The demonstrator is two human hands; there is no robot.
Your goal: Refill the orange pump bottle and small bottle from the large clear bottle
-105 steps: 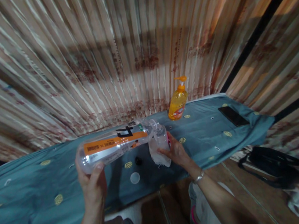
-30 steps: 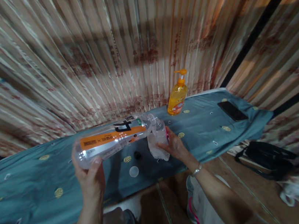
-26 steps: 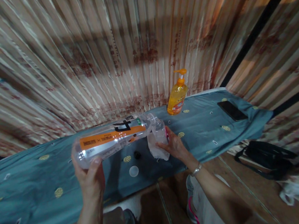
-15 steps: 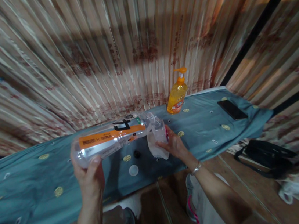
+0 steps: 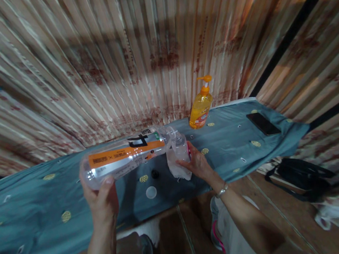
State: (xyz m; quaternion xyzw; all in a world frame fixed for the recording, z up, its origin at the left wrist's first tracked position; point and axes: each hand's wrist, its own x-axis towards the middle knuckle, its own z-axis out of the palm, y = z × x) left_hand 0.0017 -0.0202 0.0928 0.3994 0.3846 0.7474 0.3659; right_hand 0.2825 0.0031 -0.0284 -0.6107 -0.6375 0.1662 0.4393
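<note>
Head view, large clear bottle with orange label held nearly level by its base in the closed left hand, its neck met at the mouth of a small clear bottle gripped by the right hand, above the blue cloth-covered table, white cap near, orange pump bottle far right.

Cloth-covered table bearing soap bottle, phone, caps

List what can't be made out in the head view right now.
- Liquid flow: whether anything passes from the large bottle into the small bottle is too dim to tell.
- Large bottle's base: covered by the left hand.
- Small bottle's far side: behind the right hand.
- Label print: too small, blurred.
- Small dark thing on the cloth: too small to identify.
</note>
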